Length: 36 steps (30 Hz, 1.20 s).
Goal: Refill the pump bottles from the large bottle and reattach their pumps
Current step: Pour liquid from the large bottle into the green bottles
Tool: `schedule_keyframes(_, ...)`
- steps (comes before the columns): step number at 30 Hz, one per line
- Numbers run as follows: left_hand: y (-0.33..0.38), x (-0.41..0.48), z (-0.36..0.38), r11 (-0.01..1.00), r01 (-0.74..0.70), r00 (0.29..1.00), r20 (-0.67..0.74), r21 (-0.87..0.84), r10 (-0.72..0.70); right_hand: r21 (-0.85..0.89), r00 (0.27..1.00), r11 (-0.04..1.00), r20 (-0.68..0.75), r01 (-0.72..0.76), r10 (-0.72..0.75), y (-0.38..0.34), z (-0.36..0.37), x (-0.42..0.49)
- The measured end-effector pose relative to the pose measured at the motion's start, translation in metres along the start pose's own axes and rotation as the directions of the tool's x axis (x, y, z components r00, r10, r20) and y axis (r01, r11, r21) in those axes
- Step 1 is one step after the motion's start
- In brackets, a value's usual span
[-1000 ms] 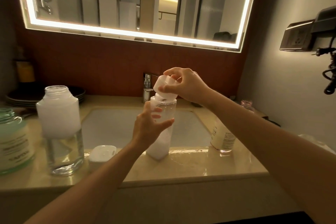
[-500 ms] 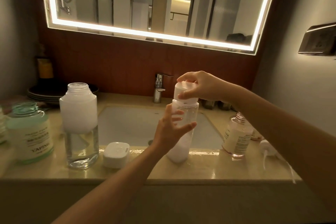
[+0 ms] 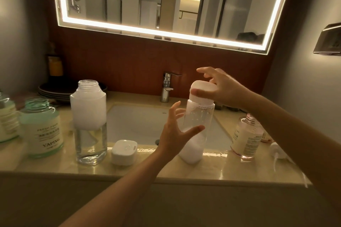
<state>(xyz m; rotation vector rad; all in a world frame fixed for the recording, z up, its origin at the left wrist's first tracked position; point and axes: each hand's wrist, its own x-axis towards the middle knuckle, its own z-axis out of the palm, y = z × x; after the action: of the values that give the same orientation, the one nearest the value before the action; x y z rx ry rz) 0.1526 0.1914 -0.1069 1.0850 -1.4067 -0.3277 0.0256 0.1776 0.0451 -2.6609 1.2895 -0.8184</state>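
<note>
Pump bottle (image 3: pixel 199 116), cap (image 3: pixel 202 92) in right hand (image 3: pixel 227 90) grip, left hand (image 3: pixel 173 134) spread; square lid (image 3: pixel 124 152) alongside.

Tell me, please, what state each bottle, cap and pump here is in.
Tall clear bottle: upright, round white cap on, gripped by right hand.
Left hand: touching that bottle.
Large white-sleeved clear bottle: upright, uncapped.
Square white cap: loose on counter.
Teal glass bottle: open, pumpless.
Pink-tinted bottle: open, pumpless.
White pump: lying on counter.
</note>
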Motion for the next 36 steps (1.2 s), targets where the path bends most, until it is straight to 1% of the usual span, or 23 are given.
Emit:
schedule_keyframes(1,0.001,-0.003,-0.006,0.999,-0.026,0.999,-0.045,0.034,0.027,0.018,0.991,1.000,-0.130,0.016,-0.013,-0.004,0.000,-0.001)
schedule_keyframes(2,0.004,-0.006,-0.012,0.995,-0.058,0.992,-0.109,0.078,0.066,0.072,0.953,0.996,-0.301,0.051,-0.027,-0.009,0.001,-0.003)
schedule_keyframes(3,0.007,-0.010,-0.020,0.988,-0.091,0.976,-0.187,0.121,0.113,0.152,0.883,0.983,-0.469,0.106,-0.023,-0.017,0.002,-0.006)
schedule_keyframes(4,0.011,-0.013,-0.029,0.980,-0.126,0.950,-0.265,0.156,0.165,0.239,0.806,0.955,-0.592,0.176,-0.001,-0.026,0.005,-0.010)
schedule_keyframes(5,0.015,-0.016,-0.040,0.970,-0.159,0.918,-0.333,0.182,0.213,0.325,0.761,0.916,-0.648,0.237,0.033,-0.038,0.010,-0.014)
schedule_keyframes(6,0.019,-0.022,-0.053,0.961,-0.188,0.887,-0.385,0.201,0.254,0.406,0.760,0.874,-0.647,0.269,0.067,-0.051,0.021,-0.018)
schedule_keyframes(7,0.026,-0.028,-0.064,0.953,-0.219,0.858,-0.424,0.208,0.290,0.467,0.783,0.842,-0.615,0.271,0.089,-0.061,0.032,-0.022)
schedule_keyframes(8,0.031,-0.035,-0.076,0.947,-0.243,0.832,-0.456,0.212,0.316,0.514,0.826,0.820,-0.556,0.252,0.094,-0.069,0.047,-0.024)
schedule_keyframes(9,0.034,-0.042,-0.092,0.943,-0.255,0.807,-0.490,0.214,0.330,0.558,0.883,0.802,-0.461,0.212,0.087,-0.078,0.065,-0.024)
schedule_keyframes(11,0.034,-0.056,-0.124,0.941,-0.249,0.748,-0.573,0.228,0.336,0.634,0.986,0.770,-0.163,0.067,0.048,-0.096,0.103,-0.022)
schedule_keyframes(12,0.031,-0.062,-0.143,0.940,-0.235,0.705,-0.622,0.249,0.341,0.659,1.000,0.752,-0.002,-0.016,0.023,-0.105,0.121,-0.019)
schedule_keyframes(13,0.027,-0.066,-0.161,0.943,-0.202,0.659,-0.676,0.264,0.330,0.677,0.992,0.730,0.128,-0.093,0.007,-0.114,0.138,-0.015)
schedule_keyframes(14,0.020,-0.070,-0.179,0.954,-0.142,0.620,-0.728,0.263,0.293,0.693,0.977,0.705,0.215,-0.149,-0.005,-0.123,0.152,-0.012)
schedule_keyframes(15,0.012,-0.073,-0.198,0.965,-0.066,0.588,-0.772,0.252,0.242,0.707,0.967,0.687,0.255,-0.170,-0.024,-0.134,0.165,-0.008)
schedule_keyframes(16,0.003,-0.075,-0.213,0.972,0.016,0.569,-0.802,0.235,0.184,0.722,0.968,0.674,0.248,-0.155,-0.043,-0.142,0.175,-0.005)
schedule_keyframes(17,-0.006,-0.077,-0.228,0.970,0.093,0.561,-0.817,0.223,0.134,0.744,0.976,0.658,0.207,-0.112,-0.069,-0.151,0.185,-0.003)
schedule_keyframes(19,-0.026,-0.082,-0.254,0.958,0.189,0.596,-0.800,0.217,0.064,0.786,0.992,0.618,0.089,-0.017,-0.086,-0.166,0.202,0.000)
schedule_keyframes(22,-0.046,-0.081,-0.277,0.932,0.285,0.697,-0.716,0.225,-0.040,0.815,1.000,0.579,-0.016,0.011,0.004,-0.183,0.215,0.002)
schedule_keyframes(24,-0.056,-0.076,-0.283,0.923,0.314,0.749,-0.655,0.221,-0.098,0.807,0.999,0.590,-0.040,0.012,0.034,-0.189,0.217,0.008)
schedule_keyframes(27,-0.067,-0.067,-0.286,0.920,0.315,0.818,-0.558,0.234,-0.138,0.756,0.998,0.653,-0.060,0.054,-0.014,-0.196,0.217,0.019)
schedule_keyframes(30,-0.070,-0.061,-0.287,0.914,0.348,0.814,-0.551,0.207,-0.185,0.676,0.991,0.724,-0.112,0.135,-0.080,-0.202,0.212,0.031)
schedule_keyframes(33,-0.074,-0.060,-0.289,0.909,0.362,0.803,-0.565,0.207,-0.190,0.604,0.971,0.764,-0.195,0.228,-0.136,-0.206,0.203,0.047)
schedule_keyframes(36,-0.076,-0.059,-0.289,0.903,0.377,0.802,-0.560,0.204,-0.209,0.444,0.944,0.839,-0.237,0.315,-0.229,-0.205,0.198,0.064)
